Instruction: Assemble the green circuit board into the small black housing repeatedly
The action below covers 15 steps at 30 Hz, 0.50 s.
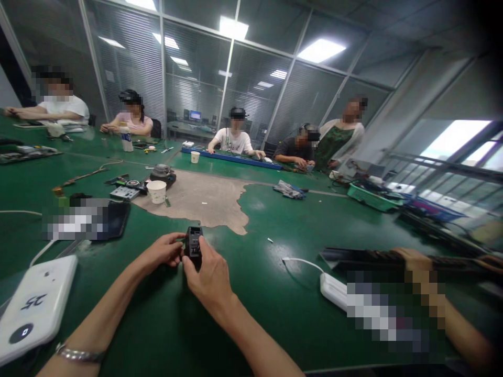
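Note:
Both my hands hold a small black boxy device (194, 242) just above the green table (259, 246), near its front middle. My left hand (163, 250) pinches the device's left side with fingers curled. Fingers of my right hand (208, 273) wrap round its right side and bottom. A bracelet sits on my left wrist. The device's face shows small slots; finer detail is too small to make out.
A white power bank (37, 303) lies at front left, a dark phone (113, 220) behind it. A paper cup (157, 191) and tools sit mid-table. A white charger with cable (330, 288) and another person's arm (432, 293) are at right. Several people sit along the far side.

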Each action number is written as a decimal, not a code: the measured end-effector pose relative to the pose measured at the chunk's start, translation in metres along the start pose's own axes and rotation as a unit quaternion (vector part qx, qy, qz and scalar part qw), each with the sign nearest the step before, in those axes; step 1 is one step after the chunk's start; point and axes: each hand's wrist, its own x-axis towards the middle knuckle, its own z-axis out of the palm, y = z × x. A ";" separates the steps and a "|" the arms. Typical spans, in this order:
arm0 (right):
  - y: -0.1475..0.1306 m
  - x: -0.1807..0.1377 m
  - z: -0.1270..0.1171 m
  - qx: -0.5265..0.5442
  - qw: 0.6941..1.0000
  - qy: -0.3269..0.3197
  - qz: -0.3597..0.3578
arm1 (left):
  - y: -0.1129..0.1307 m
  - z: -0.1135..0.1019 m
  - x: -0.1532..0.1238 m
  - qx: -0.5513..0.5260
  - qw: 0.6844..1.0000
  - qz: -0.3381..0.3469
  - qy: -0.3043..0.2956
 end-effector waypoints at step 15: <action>0.003 -0.002 -0.007 -0.066 0.995 -0.076 -0.023 | 0.010 -0.002 -0.009 0.027 0.998 -0.051 0.000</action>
